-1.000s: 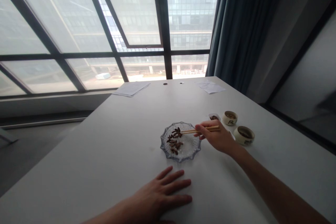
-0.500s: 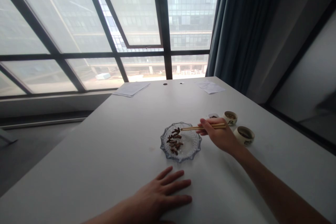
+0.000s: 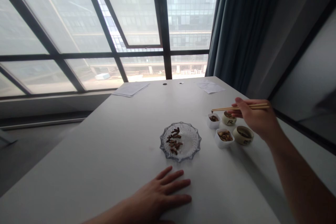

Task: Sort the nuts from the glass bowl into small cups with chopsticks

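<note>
My right hand point(image 3: 252, 115) is closed around a pair of wooden chopsticks point(image 3: 225, 109), which point left. At their tips is a small dark piece point(image 3: 212, 112), too small to name, just above a white cup point(image 3: 214, 123) of dark bits. Nearer me, a second white cup point(image 3: 224, 143) contains brown pieces. To the left, a scalloped glass plate point(image 3: 193, 147) bears several dark brown elongated pieces point(image 3: 175, 143) on its left half. My left hand point(image 3: 162, 192) lies flat on the table in front of the plate, fingers spread and holding nothing.
Two cream ceramic cups point(image 3: 243, 136) with dark markings stand right of the white cups, one partly behind my right hand. Papers point(image 3: 131, 89) lie at the far left of the white table point(image 3: 118, 140), and another sheet point(image 3: 210, 86) at the far right. Windows and a dark curtain point(image 3: 231, 35) are beyond.
My right hand has moved right and away from me with the chopsticks, from over the glass plate to above the far white cup. Both white cups now show fully. My left hand stays put.
</note>
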The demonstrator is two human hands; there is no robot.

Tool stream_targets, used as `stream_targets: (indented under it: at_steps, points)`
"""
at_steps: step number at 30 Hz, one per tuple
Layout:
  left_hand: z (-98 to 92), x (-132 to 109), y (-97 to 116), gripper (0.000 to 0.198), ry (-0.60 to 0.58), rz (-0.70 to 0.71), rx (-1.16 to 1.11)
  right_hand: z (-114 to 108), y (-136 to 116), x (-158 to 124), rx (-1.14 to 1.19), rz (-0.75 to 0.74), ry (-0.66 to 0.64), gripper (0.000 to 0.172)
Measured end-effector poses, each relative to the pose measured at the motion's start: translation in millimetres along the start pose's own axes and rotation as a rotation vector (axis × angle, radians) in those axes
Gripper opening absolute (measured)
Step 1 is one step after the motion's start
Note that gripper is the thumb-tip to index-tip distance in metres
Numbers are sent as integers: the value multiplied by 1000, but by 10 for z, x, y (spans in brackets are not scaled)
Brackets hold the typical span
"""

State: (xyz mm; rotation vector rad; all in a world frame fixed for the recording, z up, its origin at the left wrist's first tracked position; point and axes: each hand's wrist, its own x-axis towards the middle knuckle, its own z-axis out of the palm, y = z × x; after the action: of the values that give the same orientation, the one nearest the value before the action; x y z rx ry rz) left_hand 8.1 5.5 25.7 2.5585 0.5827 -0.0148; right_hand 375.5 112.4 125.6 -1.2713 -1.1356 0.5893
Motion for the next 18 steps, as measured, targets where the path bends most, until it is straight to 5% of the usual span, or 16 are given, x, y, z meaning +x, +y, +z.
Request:
stream_targets:
  at_steps: [18]
  points:
    - [-29,0,18,70,-31,-21,-1,136,-129,-176,-2,3,-218,24]
